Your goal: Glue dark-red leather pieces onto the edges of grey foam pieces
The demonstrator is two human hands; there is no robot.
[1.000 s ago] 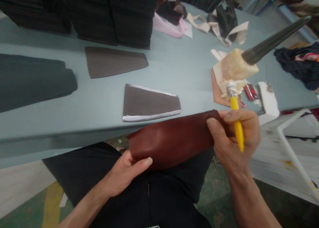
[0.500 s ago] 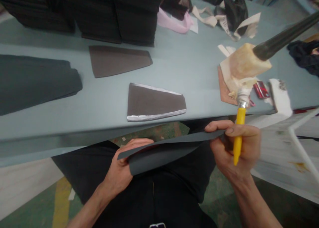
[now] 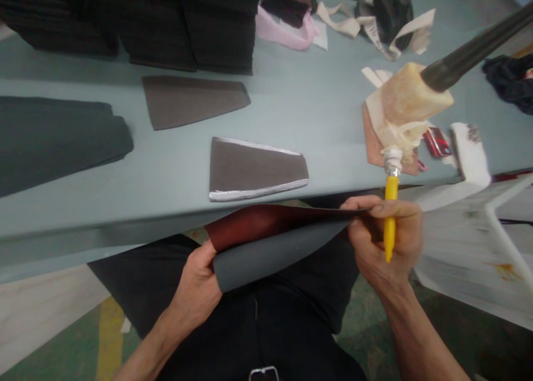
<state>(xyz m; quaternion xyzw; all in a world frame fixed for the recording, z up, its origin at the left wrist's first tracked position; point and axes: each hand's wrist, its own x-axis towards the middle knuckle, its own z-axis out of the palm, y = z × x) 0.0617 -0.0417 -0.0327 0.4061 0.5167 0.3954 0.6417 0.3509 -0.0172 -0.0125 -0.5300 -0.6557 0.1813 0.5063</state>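
Note:
Over my lap, below the table's front edge, I hold a leather piece (image 3: 266,239), reddish-brown on one face and grey on the other. My left hand (image 3: 199,284) grips its left end from underneath, fingers hidden behind it. My right hand (image 3: 385,242) pinches its right end and also clasps a yellow-handled brush (image 3: 390,217), which points up toward the table edge with its bristles at a glue-caked block (image 3: 406,100).
On the grey-blue table (image 3: 166,175) lie a grey cut piece with white edges (image 3: 256,170), another grey piece (image 3: 189,99), dark stacks at left (image 3: 54,139) and back (image 3: 166,20), scraps at back right, and a white object (image 3: 470,156). A dark rod (image 3: 478,42) leaves the block.
The leather piece has been turned: first its reddish face showed, then mostly the grey, now both show. My left hand shifted under its left end. My right hand kept the brush.

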